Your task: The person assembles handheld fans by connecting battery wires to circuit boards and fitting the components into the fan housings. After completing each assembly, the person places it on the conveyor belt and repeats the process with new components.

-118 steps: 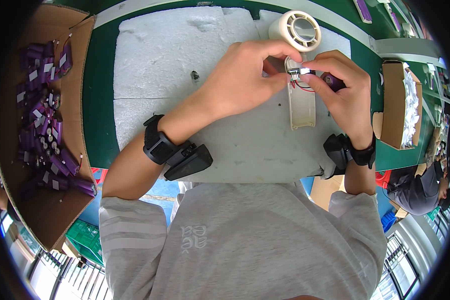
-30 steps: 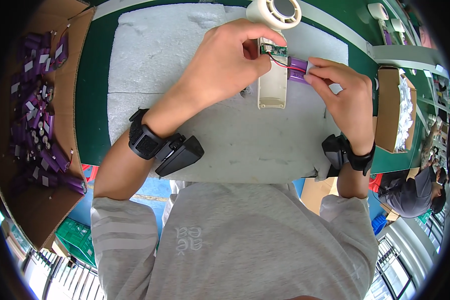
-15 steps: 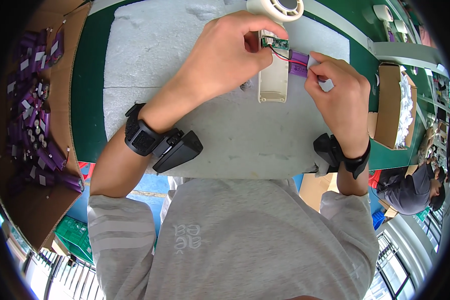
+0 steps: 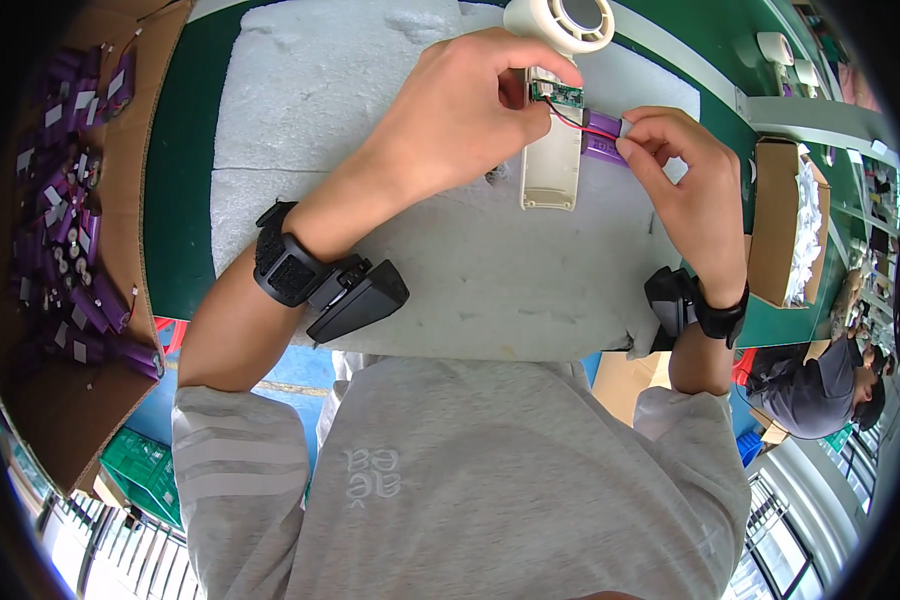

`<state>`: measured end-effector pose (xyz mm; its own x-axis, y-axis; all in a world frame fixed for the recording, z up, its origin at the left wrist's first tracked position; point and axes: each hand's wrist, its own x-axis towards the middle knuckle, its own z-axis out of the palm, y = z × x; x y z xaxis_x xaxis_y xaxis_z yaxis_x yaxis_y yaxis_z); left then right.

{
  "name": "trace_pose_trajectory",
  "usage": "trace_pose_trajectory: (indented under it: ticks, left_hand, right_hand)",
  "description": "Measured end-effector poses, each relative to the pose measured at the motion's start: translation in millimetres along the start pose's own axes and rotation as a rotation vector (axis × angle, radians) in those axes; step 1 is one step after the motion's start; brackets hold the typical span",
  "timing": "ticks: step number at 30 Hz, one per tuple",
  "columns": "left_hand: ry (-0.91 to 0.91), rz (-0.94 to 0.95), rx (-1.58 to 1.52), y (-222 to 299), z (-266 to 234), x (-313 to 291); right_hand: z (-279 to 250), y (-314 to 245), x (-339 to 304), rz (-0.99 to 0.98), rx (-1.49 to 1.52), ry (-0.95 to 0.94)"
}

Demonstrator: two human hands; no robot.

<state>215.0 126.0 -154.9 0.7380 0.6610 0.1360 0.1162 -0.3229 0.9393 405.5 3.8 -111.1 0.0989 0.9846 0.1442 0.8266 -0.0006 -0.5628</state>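
Observation:
A cream handheld fan [image 4: 550,182] lies with its handle opened and its round head at the far end. My left hand [image 4: 470,105] is closed around the upper handle, thumb and fingertips on its two edges. Between them sits a small green circuit board [image 4: 560,94], from which red and black wires run to a purple battery [image 4: 600,149]. The battery lies crosswise, sticking out to the right of the handle. My right hand [image 4: 692,175] pinches the battery's outer end, where a small whitish piece [image 4: 625,128] shows at the fingertips.
White foam slabs [image 4: 300,110] and a grey pad [image 4: 450,280] cover the green table. At left stands a cardboard box [image 4: 110,400] of several purple batteries. A smaller carton [image 4: 775,220] of white pieces stands at right. A person [image 4: 815,390] sits farther right.
The white piece at the battery's end, spread wide before, now shows only as a small bit by my right fingertips. The fan has shifted slightly in view; my left hand keeps its grip.

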Motion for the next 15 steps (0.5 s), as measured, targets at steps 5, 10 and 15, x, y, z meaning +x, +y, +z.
trace_pose_trajectory:
  ticks: [5, 10, 15]
  left_hand:
    - [-0.028, -0.058, 0.001, 2, -1, 3]
    - [-0.025, -0.088, -0.026, -1, -5, 1]
    - [-0.046, -0.082, -0.018, 3, -3, -1]
  right_hand:
    - [-1, 8, 2, -0.01, 0.019, -0.083]
    - [-24, 34, 6, 0.122, 0.18, -0.079]
    - [-67, 91, 0, 0.124, 0.97, 0.621]
